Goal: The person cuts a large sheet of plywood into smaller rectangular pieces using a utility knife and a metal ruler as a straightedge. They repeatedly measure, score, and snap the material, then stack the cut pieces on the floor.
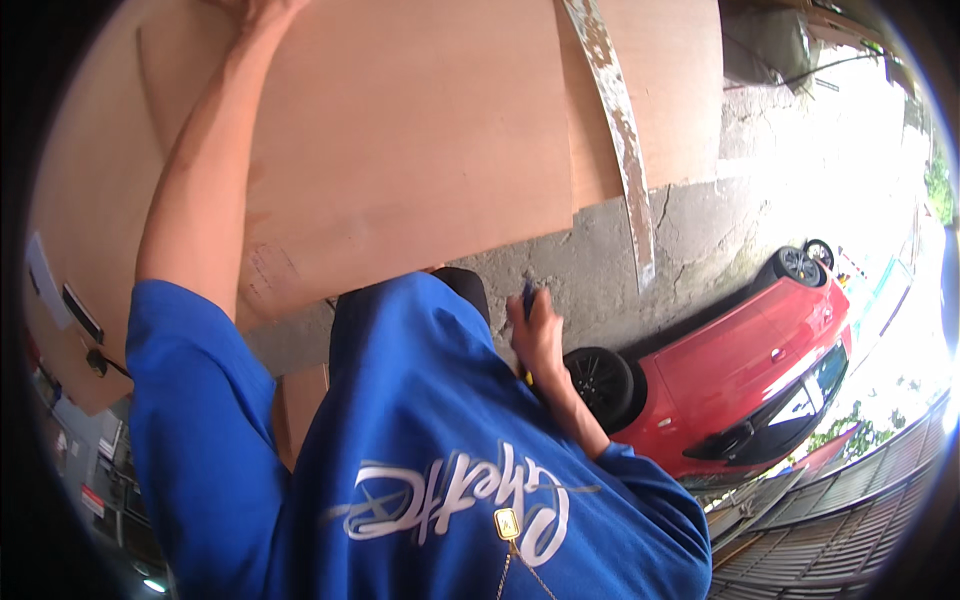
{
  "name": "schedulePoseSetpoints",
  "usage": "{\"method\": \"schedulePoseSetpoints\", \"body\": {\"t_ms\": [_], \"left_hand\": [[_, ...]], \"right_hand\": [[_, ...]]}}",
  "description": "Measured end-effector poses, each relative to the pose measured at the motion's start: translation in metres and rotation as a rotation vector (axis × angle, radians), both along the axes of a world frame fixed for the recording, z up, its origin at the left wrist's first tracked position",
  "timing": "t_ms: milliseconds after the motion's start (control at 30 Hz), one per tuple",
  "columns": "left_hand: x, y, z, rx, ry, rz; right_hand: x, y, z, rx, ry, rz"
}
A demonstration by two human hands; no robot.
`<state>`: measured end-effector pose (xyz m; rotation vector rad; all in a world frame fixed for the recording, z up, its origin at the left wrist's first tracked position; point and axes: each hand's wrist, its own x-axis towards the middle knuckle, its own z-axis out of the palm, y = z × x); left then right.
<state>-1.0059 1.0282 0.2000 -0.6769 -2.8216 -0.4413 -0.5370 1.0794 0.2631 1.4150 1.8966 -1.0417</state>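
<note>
The person's left hand is raised to the far left of the view and rests against the upper part of a large plywood sheet. The top edge of the view cuts the hand off, so whether its fingers are spread or curled cannot be told. The bare left forearm runs down from the hand to a blue sleeve at the near left.

The right hand sits near the centre, just below the lower edge of the plywood sheet. Its fingers are closed around a slim blue marking tool, whose upper end points toward the sheet edge. A short yellow part of the tool shows below the hand. Whether the tip touches the sheet or the surface behind it cannot be told.

The plywood sheet fills the far left and centre of the view. A worn, paint-flecked straightedge lies along its right side and extends past the lower edge over a cracked concrete surface. A red car stands at the right. The person's blue shirt fills the near centre.
</note>
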Motion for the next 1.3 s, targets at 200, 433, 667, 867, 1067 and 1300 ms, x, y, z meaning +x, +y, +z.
{"method": "schedulePoseSetpoints", "body": {"t_ms": [200,433,667,867,1067,1300], "left_hand": [[-0.022,0.003,0.021,-0.05,-0.014,-0.04],[-0.058,-0.005,0.018,-0.02,-0.008,-0.123],[-0.053,-0.021,0.004,-0.033,0.066,-0.062],[-0.034,0.0,0.016,0.043,0.179,-0.122],[-0.012,0.023,0.009,0.058,0.133,-0.144],[-0.011,0.023,0.013,0.042,-0.001,-0.063]], "right_hand": [[-0.069,0.021,0.0,-0.11,0.568,-0.886],[-0.082,0.028,-0.002,0.037,0.546,-0.863],[-0.071,0.035,-0.012,0.073,0.617,-0.819],[-0.077,0.051,0.014,0.09,0.348,-0.672],[-0.172,0.094,0.05,0.076,0.5,-0.453],[-0.414,0.114,0.005,0.21,0.64,0.419]]}}
